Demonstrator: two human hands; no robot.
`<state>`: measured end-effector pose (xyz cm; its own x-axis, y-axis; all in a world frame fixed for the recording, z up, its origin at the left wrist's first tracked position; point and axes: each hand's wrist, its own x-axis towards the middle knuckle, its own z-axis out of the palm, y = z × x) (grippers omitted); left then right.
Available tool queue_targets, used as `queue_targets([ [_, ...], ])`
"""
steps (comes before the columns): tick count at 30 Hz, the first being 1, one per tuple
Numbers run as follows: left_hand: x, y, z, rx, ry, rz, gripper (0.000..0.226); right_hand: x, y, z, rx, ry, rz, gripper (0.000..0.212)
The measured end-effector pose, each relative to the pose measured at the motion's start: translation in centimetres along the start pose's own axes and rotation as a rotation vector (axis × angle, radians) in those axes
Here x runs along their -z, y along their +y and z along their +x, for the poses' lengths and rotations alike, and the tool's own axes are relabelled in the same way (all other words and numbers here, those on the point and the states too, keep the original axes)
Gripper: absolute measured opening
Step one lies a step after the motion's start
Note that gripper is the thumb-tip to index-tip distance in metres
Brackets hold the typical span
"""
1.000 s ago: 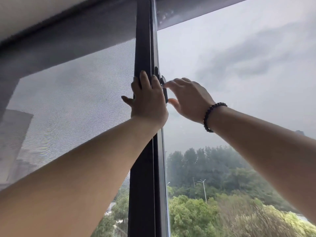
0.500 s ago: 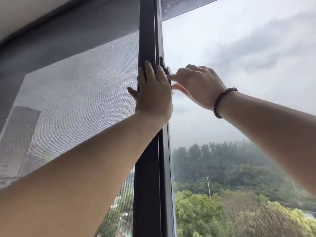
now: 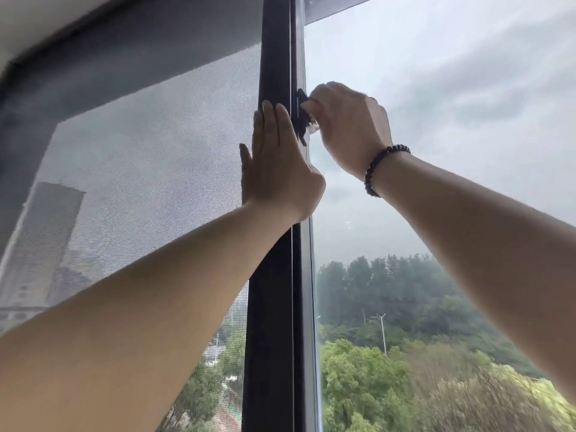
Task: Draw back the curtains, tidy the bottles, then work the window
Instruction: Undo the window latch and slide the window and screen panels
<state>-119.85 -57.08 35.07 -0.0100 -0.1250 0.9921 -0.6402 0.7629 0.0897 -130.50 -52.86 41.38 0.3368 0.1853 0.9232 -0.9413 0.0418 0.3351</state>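
- Since the earlier frames the left hand [image 3: 280, 169] has flattened: its fingers [image 3: 274, 120], curled over the edge of the post before, now lie straight and close together, pressed flat against the dark window frame [image 3: 271, 291], the thumb held apart on the mesh side.
- Over the same time the right hand [image 3: 349, 126] has closed in on the black window latch [image 3: 301, 120], from reaching with an extended finger to a curled grip — the fingertips pinch the latch where it sits on the right face of the frame, just above and right of the left fingers.
- Something small and pale shows at the latch under the right fingers; what it is cannot be told.
- Both forearms reach up and inward to the frame, the left from the lower left corner, the right from the right edge.
- On the right wrist sits a dark beaded bracelet [image 3: 381, 168].
- Left of the frame hangs a grey insect screen [image 3: 149, 157]; a tall building shows dimly through it.
- Right of the frame is a clear glass pane [image 3: 452, 88], with grey overcast sky behind its upper part.
- Below, through the glass — green trees [image 3: 389, 378] and a street lamp [image 3: 382, 332] among them.
- Curtains and bottles are out of view.
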Motion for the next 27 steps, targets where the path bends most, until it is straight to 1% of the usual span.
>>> queue_targets([
  [3,0.1,0.0,-0.2,-0.003,-0.015,0.017,0.083,-0.9,-0.3,-0.1,-0.054,0.078,0.131,0.029],
  [7,0.1,0.0,-0.1,-0.004,-0.01,0.031,0.084,-1.6,-0.6,0.4,-0.158,0.134,0.364,0.025],
  [9,0.1,0.0,-0.2,-0.007,-0.009,0.032,0.083,-1.7,-0.8,0.8,-0.234,0.168,0.466,0.026],
  [11,0.1,0.0,-0.1,-0.007,0.004,0.03,0.079,-1.7,-1.0,1.4,-0.303,0.175,0.507,0.03],
  [16,0.0,-0.1,0.1,-0.016,0.007,0.036,0.072,-1.9,-1.5,3.9,-0.523,0.13,0.488,0.044],
  [17,0.0,-0.1,0.1,-0.015,0.004,0.037,0.072,-1.9,-1.4,4.4,-0.58,0.094,0.489,0.039],
  [19,-0.1,-0.1,0.2,-0.01,0.003,0.042,0.071,-2.0,-0.9,5.4,-0.668,-0.001,0.504,0.019],
  [21,-0.2,-0.1,0.2,-0.011,0.008,0.046,0.07,-1.6,-0.3,6.0,-0.732,-0.086,0.542,0.014],
  [22,-0.2,-0.1,0.2,-0.014,0.009,0.046,0.07,-1.4,0.0,6.2,-0.747,-0.119,0.564,0.014],
  [23,-0.3,-0.2,0.1,-0.016,0.012,0.046,0.069,-1.1,0.1,6.2,-0.747,-0.145,0.577,0.019],
  [25,-0.4,-0.2,-0.1,-0.018,0.016,0.054,0.069,-1.1,-0.1,6.0,-0.761,-0.149,0.562,0.026],
  [27,-0.4,-0.2,-0.3,-0.019,0.016,0.061,0.069,-1.5,-0.5,5.5,-0.778,-0.061,0.545,0.028],
])
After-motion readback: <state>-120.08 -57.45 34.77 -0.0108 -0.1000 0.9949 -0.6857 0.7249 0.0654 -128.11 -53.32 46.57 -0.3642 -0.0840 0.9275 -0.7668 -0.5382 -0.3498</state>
